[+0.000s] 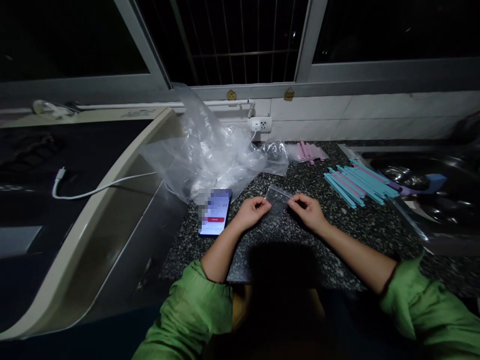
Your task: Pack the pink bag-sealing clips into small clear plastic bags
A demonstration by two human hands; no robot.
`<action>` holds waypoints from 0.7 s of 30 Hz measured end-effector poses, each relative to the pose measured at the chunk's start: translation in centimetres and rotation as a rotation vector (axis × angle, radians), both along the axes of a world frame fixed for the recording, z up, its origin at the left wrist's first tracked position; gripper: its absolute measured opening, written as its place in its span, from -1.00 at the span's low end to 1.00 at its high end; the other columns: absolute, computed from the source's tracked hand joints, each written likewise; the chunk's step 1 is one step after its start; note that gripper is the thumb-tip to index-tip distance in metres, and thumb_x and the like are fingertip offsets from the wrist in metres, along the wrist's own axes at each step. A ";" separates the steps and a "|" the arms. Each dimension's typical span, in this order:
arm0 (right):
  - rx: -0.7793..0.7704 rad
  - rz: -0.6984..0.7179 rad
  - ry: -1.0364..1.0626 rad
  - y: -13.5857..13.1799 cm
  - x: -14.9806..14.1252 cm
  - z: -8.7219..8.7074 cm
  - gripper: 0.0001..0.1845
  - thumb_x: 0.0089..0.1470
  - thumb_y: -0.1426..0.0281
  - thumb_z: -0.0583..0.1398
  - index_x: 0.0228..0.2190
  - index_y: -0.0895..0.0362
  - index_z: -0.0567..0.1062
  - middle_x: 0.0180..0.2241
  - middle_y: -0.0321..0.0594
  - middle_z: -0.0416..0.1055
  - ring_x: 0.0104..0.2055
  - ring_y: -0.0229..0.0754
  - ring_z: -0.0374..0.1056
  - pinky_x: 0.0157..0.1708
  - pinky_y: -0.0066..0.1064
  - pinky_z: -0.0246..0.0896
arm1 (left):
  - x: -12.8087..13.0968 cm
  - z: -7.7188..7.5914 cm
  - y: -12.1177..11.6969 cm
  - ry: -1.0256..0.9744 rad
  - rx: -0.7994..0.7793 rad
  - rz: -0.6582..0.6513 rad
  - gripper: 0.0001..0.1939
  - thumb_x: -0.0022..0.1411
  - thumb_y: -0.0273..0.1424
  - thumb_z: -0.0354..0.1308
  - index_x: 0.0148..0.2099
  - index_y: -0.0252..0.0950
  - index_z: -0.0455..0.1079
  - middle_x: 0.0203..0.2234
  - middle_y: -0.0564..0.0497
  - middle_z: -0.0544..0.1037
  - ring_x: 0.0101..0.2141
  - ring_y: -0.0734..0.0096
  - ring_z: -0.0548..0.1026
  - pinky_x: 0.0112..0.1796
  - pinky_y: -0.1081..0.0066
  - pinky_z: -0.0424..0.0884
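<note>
A small clear zip bag point(278, 204) is stretched between my two hands, just over the dark speckled counter point(300, 260). My left hand point(252, 212) pinches its left edge between thumb and fingers. At the opposite edge, my right hand point(309, 212) grips it in the same way. The bag looks flat, with nothing visible inside. Close to my left hand lies a lit phone point(215, 212). To the right of my right hand, blue strips point(365, 185) and a few pink strips point(347, 183) are spread in a loose row.
A large crumpled clear plastic bag point(221, 160) sits at the back left. Beside it, more pink strips point(310, 151) lie on clear plastic. A sink point(420, 232) with metal bowls borders the right. A washing machine point(123, 220) with a white cable point(105, 187) stands left.
</note>
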State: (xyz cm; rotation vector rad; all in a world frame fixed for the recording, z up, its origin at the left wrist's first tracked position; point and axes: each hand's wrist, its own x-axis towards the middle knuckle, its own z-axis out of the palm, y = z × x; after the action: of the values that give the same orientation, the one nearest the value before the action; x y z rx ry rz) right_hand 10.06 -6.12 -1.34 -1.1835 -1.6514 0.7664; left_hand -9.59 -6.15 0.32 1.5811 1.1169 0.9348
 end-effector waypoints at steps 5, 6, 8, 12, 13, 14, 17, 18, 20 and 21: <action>0.036 0.040 -0.057 -0.2 -0.2 -0.2 -0.71 -0.06 0.15 0.15 -0.58 0.12 0.38 -0.56 -0.28 0.31 -0.47 -0.25 0.22 -0.42 -0.40 0.14 | 0.3 -0.4 0.1 0.031 0.061 0.057 -0.87 0.04 -0.39 0.11 -0.48 -0.35 0.37 -0.60 0.10 0.39 -0.51 0.52 0.31 -0.41 0.50 0.22; 0.044 0.040 -0.082 -0.2 -0.3 -0.2 -0.71 -0.05 0.16 0.14 -0.59 0.12 0.38 -0.57 -0.28 0.31 -0.47 -0.25 0.22 -0.42 -0.41 0.15 | 0.3 -0.5 0.1 0.061 0.088 0.082 -0.87 0.05 -0.40 0.10 -0.49 -0.35 0.36 -0.61 0.10 0.39 -0.52 0.52 0.31 -0.41 0.50 0.22; 0.068 0.032 -0.146 0.0 -0.2 -0.3 -0.73 -0.04 0.20 0.13 -0.58 0.12 0.39 -0.56 -0.27 0.34 -0.46 -0.24 0.24 -0.41 -0.40 0.16 | 0.3 -0.9 0.2 0.142 0.162 0.121 -0.87 0.05 -0.44 0.09 -0.51 -0.34 0.36 -0.62 0.10 0.38 -0.52 0.52 0.31 -0.41 0.50 0.22; 0.129 -0.029 -0.388 1.3 1.4 0.4 -0.81 -0.03 0.27 0.12 -0.50 0.11 0.46 -0.51 -0.23 0.42 -0.39 -0.18 0.28 -0.34 -0.35 0.17 | 0.4 -1.4 0.3 0.296 0.276 0.130 -0.89 0.04 -0.48 0.09 -0.51 -0.33 0.36 -0.61 0.08 0.40 -0.49 0.50 0.33 -0.41 0.50 0.22; 0.143 -0.077 -0.487 1.7 2.3 0.7 -0.82 -0.04 0.29 0.12 -0.48 0.11 0.47 -0.50 -0.22 0.43 -0.36 -0.16 0.29 -0.31 -0.33 0.17 | 0.4 -1.5 0.3 0.315 0.280 0.126 -0.89 0.04 -0.49 0.09 -0.51 -0.33 0.36 -0.60 0.08 0.41 -0.49 0.49 0.34 -0.41 0.50 0.22; 0.143 -0.148 -0.595 2.1 3.3 1.1 -0.82 -0.05 0.29 0.13 -0.47 0.11 0.48 -0.47 -0.19 0.44 -0.33 -0.12 0.30 -0.30 -0.31 0.17 | 0.4 -1.5 0.3 0.324 0.277 0.120 -0.89 0.04 -0.50 0.08 -0.51 -0.33 0.36 -0.60 0.08 0.41 -0.48 0.49 0.34 -0.41 0.50 0.22; 0.073 -0.394 -0.841 3.3 7.0 2.3 -0.79 -0.04 0.32 0.11 -0.40 0.11 0.51 -0.36 -0.11 0.47 -0.27 -0.05 0.31 -0.31 -0.29 0.17 | 0.5 -1.6 0.3 0.292 0.238 0.110 -0.90 0.04 -0.52 0.06 -0.48 -0.33 0.36 -0.59 0.09 0.41 -0.50 0.51 0.34 -0.42 0.52 0.23; 0.027 -0.475 -0.898 3.5 8.3 2.7 -0.78 -0.03 0.34 0.10 -0.38 0.12 0.52 -0.34 -0.09 0.48 -0.24 -0.04 0.32 -0.32 -0.29 0.17 | 0.5 -1.6 0.3 0.272 0.220 0.114 -0.91 0.04 -0.52 0.05 -0.47 -0.33 0.36 -0.59 0.10 0.41 -0.51 0.51 0.34 -0.43 0.52 0.23; -0.091 -0.615 -0.976 3.7 10.5 3.3 -0.75 -0.03 0.37 0.09 -0.34 0.14 0.53 -0.32 -0.04 0.48 -0.22 -0.01 0.33 -0.35 -0.30 0.16 | 0.6 -1.6 0.2 0.232 0.186 0.121 -0.91 0.04 -0.52 0.04 -0.45 -0.33 0.36 -0.59 0.10 0.40 -0.52 0.52 0.33 -0.44 0.52 0.23; -0.152 -0.665 -0.999 3.7 11.4 3.5 -0.73 -0.02 0.37 0.08 -0.32 0.16 0.53 -0.32 -0.02 0.48 -0.22 0.01 0.33 -0.37 -0.30 0.16 | 0.7 -1.6 0.2 0.213 0.174 0.127 -0.91 0.03 -0.52 0.04 -0.44 -0.33 0.36 -0.59 0.10 0.39 -0.52 0.52 0.33 -0.43 0.52 0.24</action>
State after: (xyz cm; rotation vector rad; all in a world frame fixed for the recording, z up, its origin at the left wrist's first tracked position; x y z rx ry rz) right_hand 21.42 -2.40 2.20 -2.2850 -1.7415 -0.1958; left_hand -8.92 -5.97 -1.27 1.8007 1.3266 0.9861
